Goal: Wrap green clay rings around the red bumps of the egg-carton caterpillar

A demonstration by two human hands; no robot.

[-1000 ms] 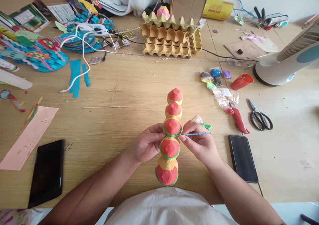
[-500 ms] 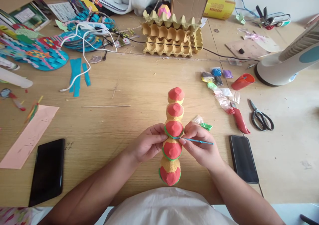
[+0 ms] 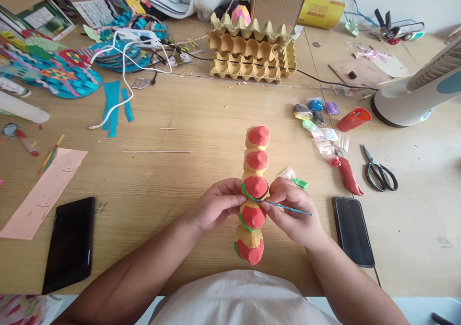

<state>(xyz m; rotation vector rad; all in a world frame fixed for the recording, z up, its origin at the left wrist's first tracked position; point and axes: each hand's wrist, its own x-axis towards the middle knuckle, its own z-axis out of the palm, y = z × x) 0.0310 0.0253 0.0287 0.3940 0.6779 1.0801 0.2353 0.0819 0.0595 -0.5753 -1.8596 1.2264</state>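
A strip of egg carton cups stretches lengthwise in front of me, its bumps capped in red clay and several of them edged in green. My left hand grips its left side near the middle, thumb and fingers closed on the edge. From the right, my right hand pinches a thin blue modelling tool. The tool's tip meets the green edging under the middle red cap. Just beyond my right hand lies a small packet of green clay.
Black scissors, a red-handled cutter, a red cup and a phone lie to the right. A black tablet or phone and pink paper strip are left. Egg trays stand at the back.
The egg carton strip has turned slightly, so less green shows along its right side. The blue tool now slants a little more downward at its outer end. Both hands keep their holds.
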